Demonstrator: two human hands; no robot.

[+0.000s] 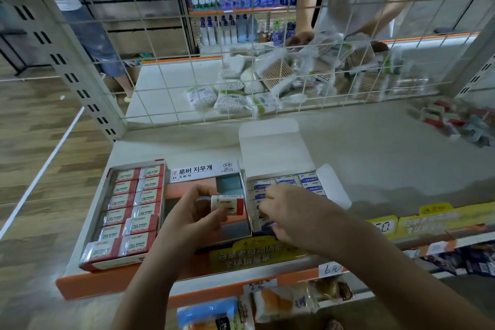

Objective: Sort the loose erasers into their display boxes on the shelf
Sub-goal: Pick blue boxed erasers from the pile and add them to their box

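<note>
**Red eraser over the middle box, right hand busy in the blue one**

The risk here is a mix-up; you hold a small red-and-white wrapped eraser (pixel 228 204) above the open middle display box with the Korean-lettered white header (pixel 205 170), yet the matching red 2B erasers sit packed in the red-trimmed cardboard box on the left (pixel 128 211). Set it down where it hovers and it may land in the wrong box — check the label first; motion blur makes the print hard to read. A second hazard: your attention is split between two hands, so a loosened pinch could let the eraser fall off the front edge of the white shelf with the orange rim (pixel 107 282).

Your left hand (pixel 195 211) is raised over the middle box, thumb and fingers pinching the eraser by its ends. Your right hand (pixel 292 214) is curled knuckles-up inside the white box of blue-labelled erasers (pixel 288 182), fingertips tucked down among them; whether it grips one I cannot tell.
</note>
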